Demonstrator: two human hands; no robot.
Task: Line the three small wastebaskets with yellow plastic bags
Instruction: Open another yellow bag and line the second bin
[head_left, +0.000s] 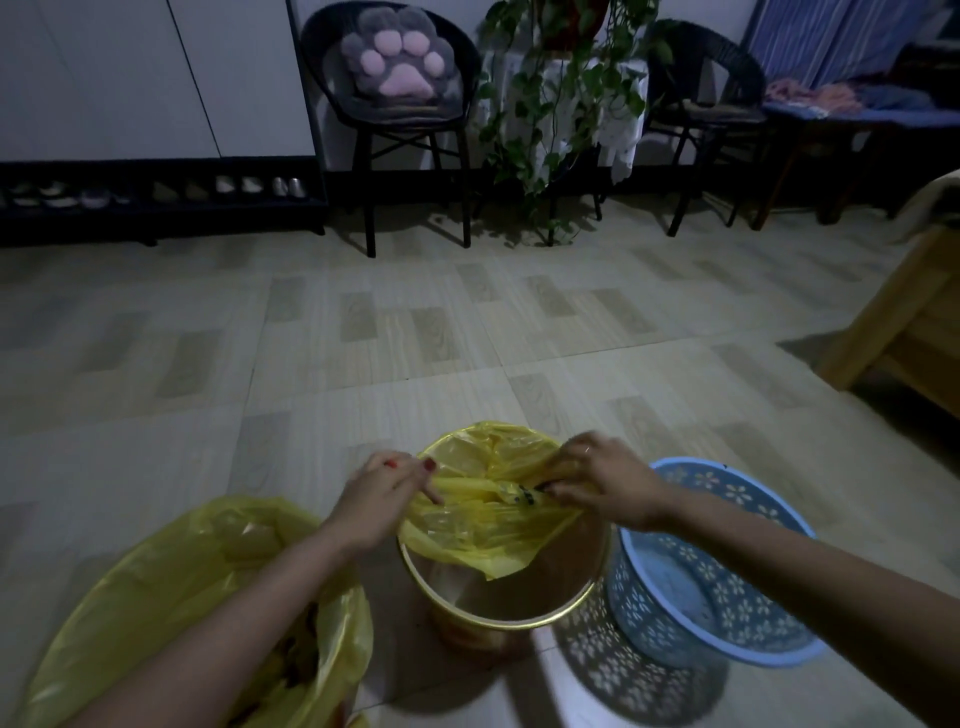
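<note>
From the head view, you have one wastebasket done: the left basket (197, 613) already wears its yellow liner. Your left hand (376, 499) and right hand (597, 483) both pinch the yellow bag (488, 525), which is hooked over the far rim of the middle basket (519, 597) and not yet over the near rim. The blue basket (727, 561) on the floor still needs a bag.
</note>
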